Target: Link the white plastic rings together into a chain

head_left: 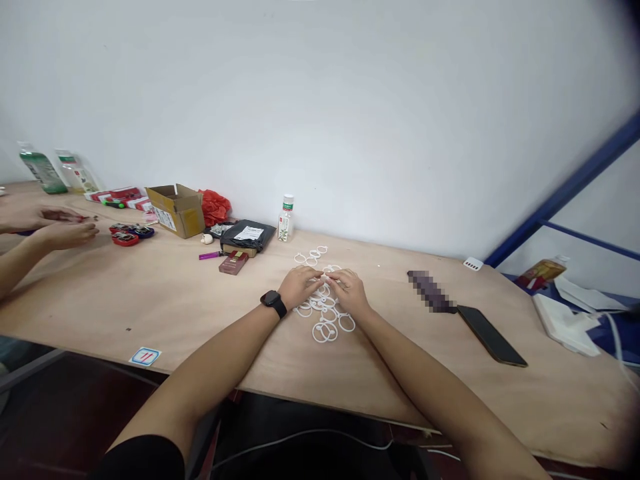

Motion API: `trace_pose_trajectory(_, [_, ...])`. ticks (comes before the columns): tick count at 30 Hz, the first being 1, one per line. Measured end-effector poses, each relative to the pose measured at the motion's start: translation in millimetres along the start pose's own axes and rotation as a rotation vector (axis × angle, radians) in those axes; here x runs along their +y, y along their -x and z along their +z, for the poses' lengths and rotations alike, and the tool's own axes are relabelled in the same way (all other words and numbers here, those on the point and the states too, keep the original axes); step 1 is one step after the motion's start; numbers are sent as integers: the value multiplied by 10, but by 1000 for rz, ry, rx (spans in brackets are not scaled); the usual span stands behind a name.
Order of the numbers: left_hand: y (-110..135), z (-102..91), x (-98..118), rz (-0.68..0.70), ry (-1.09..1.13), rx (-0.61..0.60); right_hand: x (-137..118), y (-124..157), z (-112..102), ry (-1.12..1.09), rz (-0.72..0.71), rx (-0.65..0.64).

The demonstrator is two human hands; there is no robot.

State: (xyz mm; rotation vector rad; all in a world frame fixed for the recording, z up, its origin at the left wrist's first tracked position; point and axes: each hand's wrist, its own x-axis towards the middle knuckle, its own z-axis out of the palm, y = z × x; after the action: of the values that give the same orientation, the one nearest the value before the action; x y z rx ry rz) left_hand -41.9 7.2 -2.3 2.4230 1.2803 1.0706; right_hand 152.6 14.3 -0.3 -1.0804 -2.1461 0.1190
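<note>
My left hand, with a black watch on its wrist, and my right hand meet over a pile of white plastic rings on the wooden table. The fingers of both hands are curled and pinched together on a white ring between them. More white rings lie a little farther back towards the wall.
A black phone lies right of my hands. A small bottle, black bag, dark red box, purple lighter and cardboard box sit at the back left. Another person's hands work at the far left.
</note>
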Motion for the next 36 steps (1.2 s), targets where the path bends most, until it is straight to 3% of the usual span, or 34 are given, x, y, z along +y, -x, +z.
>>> trace_pose_trajectory(7, [3,0,27,48,-17,-17,-79,-3,-36,58,-54,-44])
trace_pose_trajectory(13, [11,15,-45,-16,-30,-19,182,-30,-113,303,199,-5])
trace_pose_trajectory(16, [10,13,-52,-41,-43,-47,331,-49,-158,415,306,-64])
trace_pose_trajectory(19, [8,18,-46,-36,-55,-62,411,-119,-137,432,307,-107])
trace_pose_trajectory(22, [11,30,-47,-34,-65,-64,438,-226,-38,407,279,-168])
trace_pose_trajectory(27, [19,38,-71,-41,-63,-58,474,-280,122,392,367,-310])
trace_pose_trajectory(36, [25,60,-82,-28,-54,-16,391,-170,81,294,255,-133])
